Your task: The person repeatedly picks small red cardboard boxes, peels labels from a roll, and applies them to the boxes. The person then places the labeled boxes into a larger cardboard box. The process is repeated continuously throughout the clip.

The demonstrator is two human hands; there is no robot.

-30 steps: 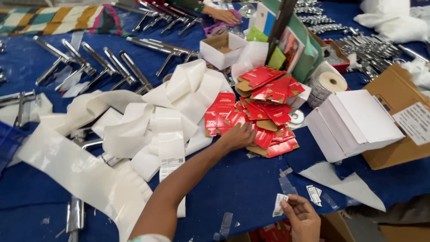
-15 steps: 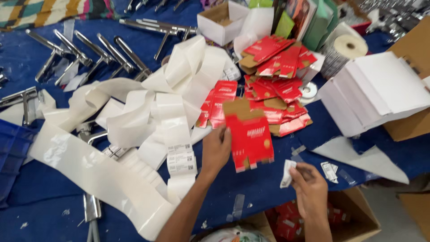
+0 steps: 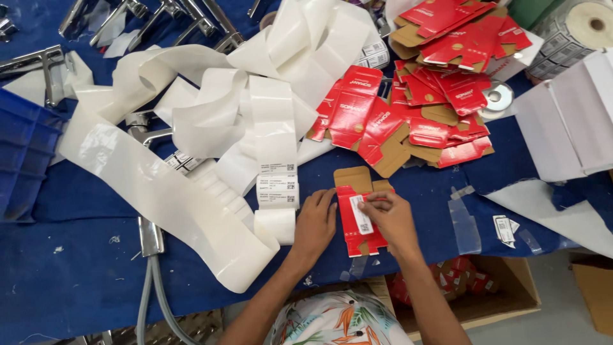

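Observation:
A flat red carton blank with brown cardboard flaps lies on the blue tablecloth in front of me. My left hand rests flat on the cloth, its fingertips pressing the blank's left edge. My right hand presses a small white sticker label onto the red face with its fingers. A pile of the same red blanks lies just beyond. A long tangle of white label backing strip runs left of my hands.
Chrome tap fittings lie at the far left, one with a grey hose. A blue crate is at the left edge. White flat boxes and a label roll are at right. A cardboard box stands below the table edge.
My left hand carried one red blank from the pile and laid it flat in front of me. My right hand brought the small label over and now presses it onto the blank.

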